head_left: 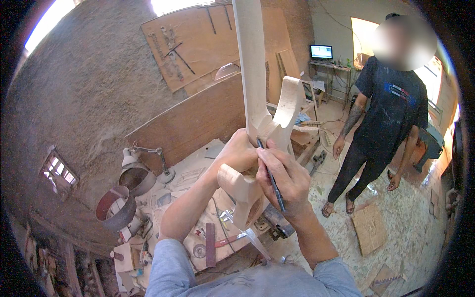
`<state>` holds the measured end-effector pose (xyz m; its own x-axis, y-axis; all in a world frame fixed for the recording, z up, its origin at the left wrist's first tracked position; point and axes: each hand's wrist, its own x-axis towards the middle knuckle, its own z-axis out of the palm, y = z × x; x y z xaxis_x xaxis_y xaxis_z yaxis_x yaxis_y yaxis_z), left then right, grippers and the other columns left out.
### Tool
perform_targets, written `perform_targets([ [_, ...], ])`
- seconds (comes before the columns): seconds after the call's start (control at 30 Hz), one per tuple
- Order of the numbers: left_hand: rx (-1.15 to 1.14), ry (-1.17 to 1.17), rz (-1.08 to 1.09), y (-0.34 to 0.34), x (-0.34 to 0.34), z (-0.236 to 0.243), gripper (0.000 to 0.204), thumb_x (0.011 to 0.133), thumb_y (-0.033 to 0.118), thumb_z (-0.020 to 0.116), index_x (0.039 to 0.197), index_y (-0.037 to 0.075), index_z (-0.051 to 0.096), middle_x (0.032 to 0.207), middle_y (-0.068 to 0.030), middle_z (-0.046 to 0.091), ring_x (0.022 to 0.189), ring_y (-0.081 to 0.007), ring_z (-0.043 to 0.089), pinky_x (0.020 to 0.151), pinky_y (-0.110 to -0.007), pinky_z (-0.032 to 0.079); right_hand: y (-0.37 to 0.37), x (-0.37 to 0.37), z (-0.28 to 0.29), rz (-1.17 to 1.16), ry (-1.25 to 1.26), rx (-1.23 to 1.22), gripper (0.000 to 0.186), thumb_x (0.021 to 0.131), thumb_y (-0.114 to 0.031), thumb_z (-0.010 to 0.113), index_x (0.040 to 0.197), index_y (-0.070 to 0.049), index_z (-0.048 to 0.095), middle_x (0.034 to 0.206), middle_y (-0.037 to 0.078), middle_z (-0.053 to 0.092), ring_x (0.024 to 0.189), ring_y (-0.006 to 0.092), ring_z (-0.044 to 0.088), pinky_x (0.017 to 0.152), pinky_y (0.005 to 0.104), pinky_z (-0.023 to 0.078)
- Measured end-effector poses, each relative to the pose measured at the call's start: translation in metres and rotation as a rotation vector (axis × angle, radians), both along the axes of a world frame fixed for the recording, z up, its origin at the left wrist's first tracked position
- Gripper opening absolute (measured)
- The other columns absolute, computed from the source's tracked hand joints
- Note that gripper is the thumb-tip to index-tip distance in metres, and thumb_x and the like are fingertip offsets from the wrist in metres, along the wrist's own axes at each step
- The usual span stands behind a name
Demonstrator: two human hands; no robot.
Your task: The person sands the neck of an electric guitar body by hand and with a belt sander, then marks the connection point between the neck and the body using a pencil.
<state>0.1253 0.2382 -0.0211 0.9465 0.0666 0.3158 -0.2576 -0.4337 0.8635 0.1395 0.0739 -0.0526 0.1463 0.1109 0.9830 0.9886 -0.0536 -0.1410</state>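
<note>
The largest thing below me is the cluttered bench (228,253), its lamp (130,159) off to my left. Over its right-hand side, straight in front of my chest, is the pale wooden piece (253,59). Its curved legs look already cut and smoothed, and no stain or varnish shows on it; I judge the shaping well along, with marking in hand and finishing still undone, though how much marking is left I cannot tell. Its long shaft points away from me, running out past the top of my view, the long axis leaning slightly left; one short leg flares off to the right, another curls back toward me. My left hand (236,151) lies against the joint, fingers mostly hidden, so I cannot tell if they grip. My right hand (287,175) pinches a dark pencil (275,184), its tip at the joint.
</note>
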Motion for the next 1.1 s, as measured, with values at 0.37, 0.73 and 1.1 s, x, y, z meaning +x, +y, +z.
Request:
perform_targets([
  [0.37, 0.006, 0.014, -0.026, 0.0, 0.001, 0.003, 0.035, 0.08, 0.012, 0.077, 0.11, -0.003, 0.07, 0.1, -0.0114, 0.074, 0.092, -0.0138, 0.068, 0.081, -0.034, 0.055, -0.001, 0.004, -0.001, 0.021, -0.022, -0.007, 0.03, 0.08, 0.006, 0.073, 0.109, 0.001, 0.068, 0.102, 0.016, 0.07, 0.099, 0.0363, 0.074, 0.076, 0.0408, 0.062],
  [0.73, 0.0, 0.05, -0.01, -0.006, -0.003, 0.007, 0.036, 0.078, 0.014, 0.077, 0.11, -0.002, 0.07, 0.099, -0.0133, 0.075, 0.093, -0.0163, 0.069, 0.084, -0.035, 0.054, -0.002, 0.002, -0.002, -0.011, 0.002, -0.009, 0.031, 0.079, 0.006, 0.073, 0.109, 0.001, 0.068, 0.102, 0.016, 0.069, 0.098, 0.0362, 0.074, 0.077, 0.04, 0.062],
  [1.1, 0.146, 0.018, 0.03, 0.003, 0.001, 0.005, 0.026, 0.086, 0.008, 0.075, 0.109, -0.001, 0.07, 0.102, -0.0067, 0.073, 0.092, -0.0116, 0.066, 0.08, -0.033, 0.055, 0.0, 0.003, 0.003, -0.011, -0.025, -0.025, 0.034, 0.078, 0.005, 0.075, 0.11, -0.001, 0.069, 0.102, 0.013, 0.069, 0.097, 0.0324, 0.074, 0.074, 0.0377, 0.061],
])
